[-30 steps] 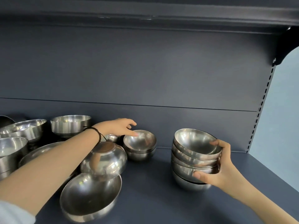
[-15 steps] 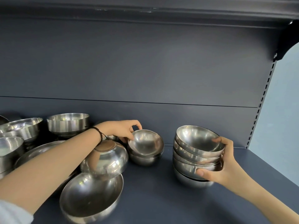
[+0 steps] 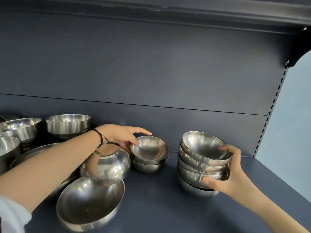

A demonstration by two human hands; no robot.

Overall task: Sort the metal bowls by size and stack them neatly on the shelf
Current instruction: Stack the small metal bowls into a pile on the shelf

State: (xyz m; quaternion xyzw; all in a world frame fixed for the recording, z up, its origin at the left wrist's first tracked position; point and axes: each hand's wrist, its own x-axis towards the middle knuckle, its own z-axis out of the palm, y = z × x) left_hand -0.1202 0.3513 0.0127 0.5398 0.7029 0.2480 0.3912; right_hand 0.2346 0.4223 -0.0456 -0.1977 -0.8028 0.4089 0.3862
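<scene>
Left hand (image 3: 122, 137) pinched the near rim of the small shallow steel bowl (image 3: 149, 151), the top of a nested pair at shelf back-centre. Thumb on the rim, index finger raised straight above, likely readying a lift for sorting. Right hand (image 3: 230, 174) clasped the leaning stack of round polished steel bowls (image 3: 202, 158), thumb low, fingers over the top rim, probably steadying the tilt. Unsorted: upturned domed steel bowl (image 3: 106, 165) resting on a wide steel bowl (image 3: 89, 204), more at left. Surface: dark blue-grey metal shelf (image 3: 168, 207), matching back panel, slotted upright (image 3: 269, 125), pale blue wall (image 3: 289, 132) at right.
</scene>
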